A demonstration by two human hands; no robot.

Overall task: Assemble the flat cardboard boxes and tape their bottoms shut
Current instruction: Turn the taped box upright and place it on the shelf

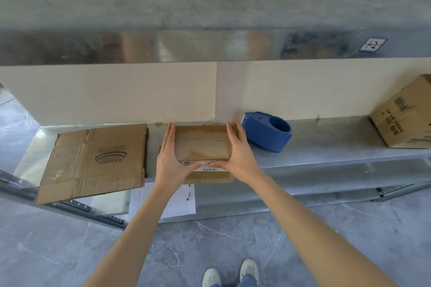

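Head view looks down on a metal shelf (326, 146) where a small cardboard box (201, 144) sits straight ahead of the person, held between both hands. The left hand (169, 158) lies flat against its left side and the right hand (239, 153) against its right side. The fingers are straight and point away, and the thumbs stretch inward along the near edge until they almost meet over a white label (211, 169). Neither hand curls round anything; they press the box between them. The box's long axis runs left to right, and so does the seam (203, 141) between its closed flaps, so tape would likely go on crosswise to the arms. The blue tape dispenser (268, 132) stands just beside the right hand's fingertips, well apart from the left hand, so the right hand is better placed to take it. A stack of flat cardboard (95, 160) waits to the left, and an assembled box (405, 118) stands at far right.
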